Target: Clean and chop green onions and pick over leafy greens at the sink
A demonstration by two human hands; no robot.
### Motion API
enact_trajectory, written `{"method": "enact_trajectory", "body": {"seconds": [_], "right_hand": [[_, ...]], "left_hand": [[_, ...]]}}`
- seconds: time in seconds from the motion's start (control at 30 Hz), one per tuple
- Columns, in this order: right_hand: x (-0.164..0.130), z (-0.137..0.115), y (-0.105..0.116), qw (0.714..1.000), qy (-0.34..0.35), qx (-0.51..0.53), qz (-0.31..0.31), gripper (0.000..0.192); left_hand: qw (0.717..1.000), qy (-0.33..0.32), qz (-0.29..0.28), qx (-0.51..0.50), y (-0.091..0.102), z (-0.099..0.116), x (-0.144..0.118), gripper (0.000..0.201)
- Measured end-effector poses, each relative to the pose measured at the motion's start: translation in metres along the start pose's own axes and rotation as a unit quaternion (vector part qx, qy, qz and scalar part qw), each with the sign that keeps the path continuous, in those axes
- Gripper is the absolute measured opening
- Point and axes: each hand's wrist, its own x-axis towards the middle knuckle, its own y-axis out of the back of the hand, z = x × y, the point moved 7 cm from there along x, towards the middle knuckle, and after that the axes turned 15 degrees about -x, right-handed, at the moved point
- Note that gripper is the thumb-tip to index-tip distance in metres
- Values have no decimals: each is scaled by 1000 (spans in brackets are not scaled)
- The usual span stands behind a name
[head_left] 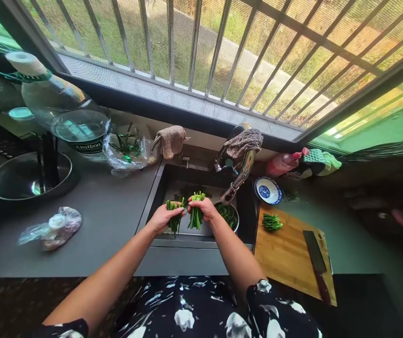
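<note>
Over the dark sink (150,197), my left hand (164,218) is closed around a bunch of cut green stalks (175,223), which hang down from my fingers. Beside it, my right hand (204,206) grips a second bunch of green stalks (196,217) with pale cut ends facing up. The two bunches are close together, with a small gap between them. Just right of my right hand, a round bowl (237,224) in the sink holds more greens, partly hidden by my forearm. The faucet (242,173) hangs above that bowl.
A wooden cutting board (279,253) on the right bears a small green bundle (272,222) and a cleaver (316,256). Behind it are a blue-and-white bowl (275,191) and pink bottle (284,163). Leftward stand a large water bottle (78,126), a bag of greens (126,150) and a tied plastic bag (62,227).
</note>
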Motion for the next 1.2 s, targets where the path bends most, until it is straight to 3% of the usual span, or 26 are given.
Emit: {"method": "enact_trajectory", "body": {"seconds": [0.3,0.47,0.67,0.8,0.93,1.2], "right_hand": [[5,-6,-4,995,15,-75,58,13],[6,0,-8,997,1,-68,25,16],[11,-16,36,994,-5,38,98,11],[8,-9,51,996,-57,50,52,10],[5,11,37,997,-76,-9,19,10],[8,10,-9,995,-11,-98,12,14]], "left_hand": [[999,44,-18,26,-8,-4,-3,36],[997,57,-26,35,-7,-5,-3,34],[995,93,25,-8,11,-9,-5,36],[992,97,65,-54,23,-9,-5,37],[992,100,52,-50,18,-9,-3,47],[997,-16,31,71,4,8,5,51]]}}
